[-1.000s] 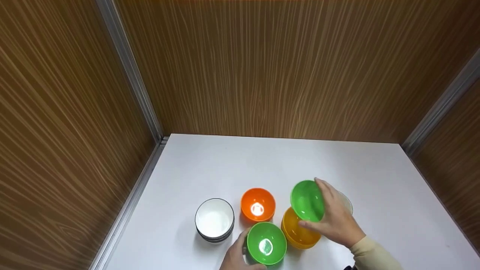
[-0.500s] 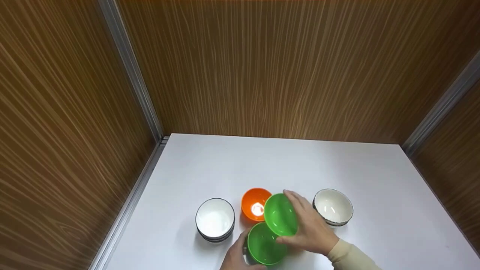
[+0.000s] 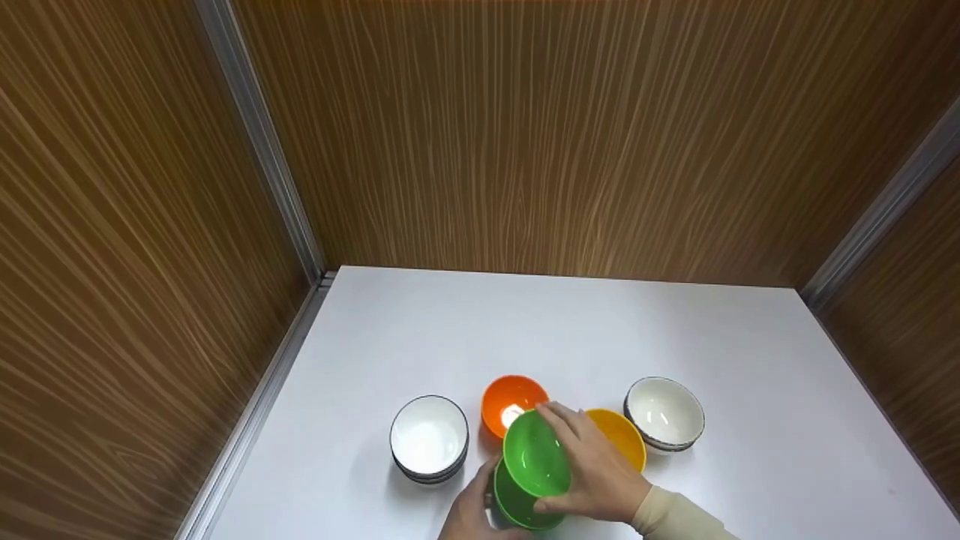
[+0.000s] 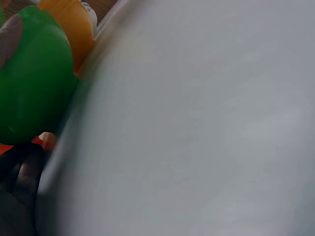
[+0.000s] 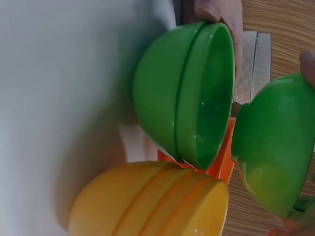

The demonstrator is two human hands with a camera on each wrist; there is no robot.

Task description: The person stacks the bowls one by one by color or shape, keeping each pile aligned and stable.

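My right hand [image 3: 600,480] grips a green bowl [image 3: 534,457] by its rim and base, tilted, over a lower stack of green bowls [image 3: 514,510]. My left hand [image 3: 476,510] holds the side of that lower stack, thumb near the rim. In the right wrist view two nested green bowls [image 5: 157,88] show, and the raised green bowl [image 5: 275,142] is apart from them, its foot toward their opening. The left wrist view catches the outside of a green bowl [image 4: 39,78] between thumb and fingers.
Beside the green stack stand yellow bowls [image 3: 626,439], several nested, partly behind my right hand. An orange bowl [image 3: 510,397] is just beyond. White dark-rimmed bowls stand stacked at left [image 3: 429,435] and right [image 3: 664,412]. Wood-grain walls [image 3: 525,150] enclose the white table [image 3: 750,390].
My right hand has carried the green bowl leftward from above the yellow bowls to over the green stack, then lower. My left hand has stayed at the green stack.
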